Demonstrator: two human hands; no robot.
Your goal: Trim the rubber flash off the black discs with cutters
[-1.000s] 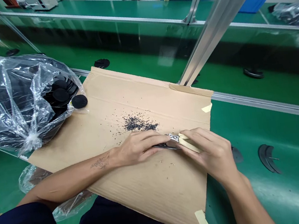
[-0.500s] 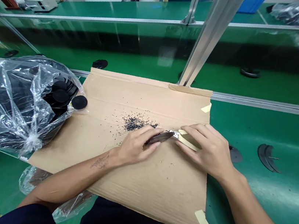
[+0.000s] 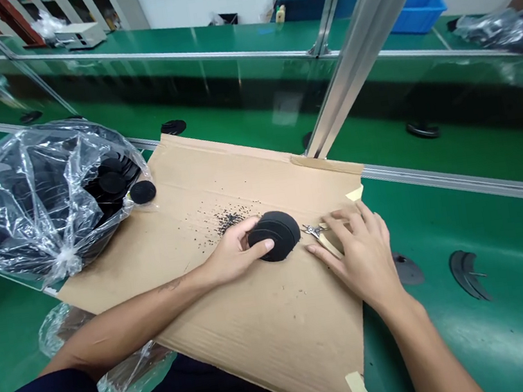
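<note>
Green-topped workbenches run across a factory room, divided by an aluminium upright, with a blue plastic crate at the far right. A flattened cardboard sheet lies on the near bench, held by masking tape. At the sheet's middle, a worker's left hand curls its fingers around a thick black disc, gripping it firmly just beside a scatter of black crumbs. To the right of the disc, the right hand spreads its slightly bent fingers over a beige strip next to a small metal tool; whether they have hold of either cannot be told. At left, a clear plastic bag bulges with black discs, a loose disc touching its edge. Another black disc and a curved black piece sit on the bench right of the cardboard.
</note>
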